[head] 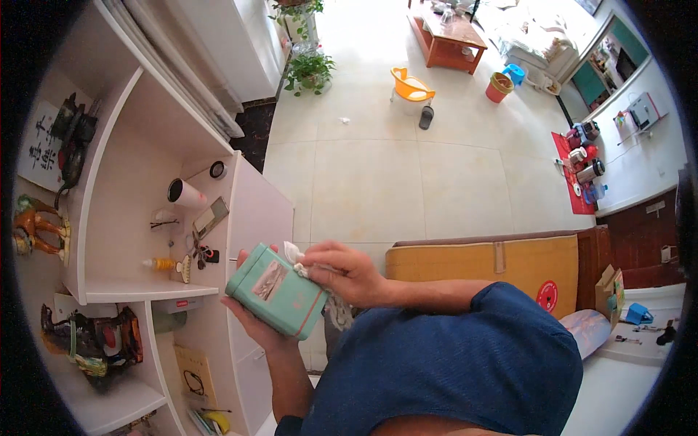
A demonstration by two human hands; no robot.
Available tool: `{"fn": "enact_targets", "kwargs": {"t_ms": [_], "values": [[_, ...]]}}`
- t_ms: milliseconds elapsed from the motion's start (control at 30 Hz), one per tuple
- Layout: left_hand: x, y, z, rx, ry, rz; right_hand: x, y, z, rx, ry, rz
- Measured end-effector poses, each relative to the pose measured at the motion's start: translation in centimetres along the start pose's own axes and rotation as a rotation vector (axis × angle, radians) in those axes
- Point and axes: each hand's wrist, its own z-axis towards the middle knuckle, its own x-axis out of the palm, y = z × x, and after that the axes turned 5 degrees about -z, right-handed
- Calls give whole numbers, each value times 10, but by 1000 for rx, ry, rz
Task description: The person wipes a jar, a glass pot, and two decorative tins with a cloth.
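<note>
A green tin box point(278, 294) with rounded corners, a picture panel and a red line near one end is held tilted in my left hand point(262, 324). That palm lies along its lower side, and fingertips show at the far edge. My right hand point(346, 272) pinches a crumpled white tissue or cloth point(293, 254) against the tin's upper side. Below the right wrist hangs a greyish-white bunched material point(341, 312); whether it belongs to the same cloth I cannot tell.
The white shelf unit point(150, 297) at left holds a pink tumbler point(186, 194), a yellow bottle point(162, 264), keys point(204, 256) and figurines. A yellow padded panel point(441, 264) lies behind my right arm. On the tiled floor stand an orange child's chair point(411, 86) and a slipper point(426, 117).
</note>
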Motion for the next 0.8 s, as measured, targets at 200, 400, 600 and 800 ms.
{"fn": "enact_targets", "kwargs": {"t_ms": [200, 400, 600, 800], "values": [[14, 20, -7, -75, -37, 65, -7, 20, 30, 2, -67, 44], [3, 13, -2, -59, 12, -48, -4, 23, 28, 57, -42, 105], [-8, 14, -4, 18, 44, -79, 4, 22, 23, 192, 33, 221], [2, 7, 6, -12, 7, 157, 4, 23, 41, 188, -92, 293]]}}
